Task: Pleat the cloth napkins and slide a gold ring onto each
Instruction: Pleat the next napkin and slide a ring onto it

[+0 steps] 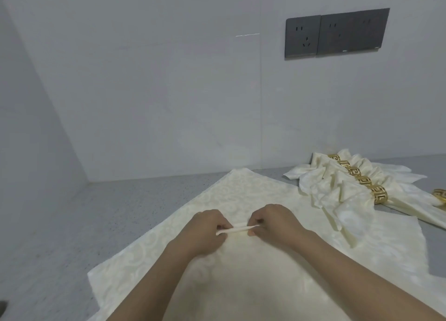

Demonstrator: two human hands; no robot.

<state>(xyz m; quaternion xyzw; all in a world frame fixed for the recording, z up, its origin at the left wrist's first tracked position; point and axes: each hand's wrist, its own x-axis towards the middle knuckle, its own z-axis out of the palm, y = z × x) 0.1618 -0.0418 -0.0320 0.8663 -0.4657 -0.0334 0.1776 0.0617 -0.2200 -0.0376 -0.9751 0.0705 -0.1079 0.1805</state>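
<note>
A cream patterned cloth napkin (241, 190) lies spread flat on the grey counter (101, 214). My left hand (205, 229) and my right hand (272, 224) sit side by side at its middle, each pinching one end of a narrow raised fold (237, 229) of the cloth. To the right, several pleated cream napkins (337, 188) lie in a row, each with a gold ring (378, 194) around it. A loose gold ring (440, 194) rests at the right edge of view.
The counter meets a pale wall at the back and on the left. Dark wall sockets (336, 34) are set into the back wall at upper right. The finished napkins overlap the flat napkin's right side.
</note>
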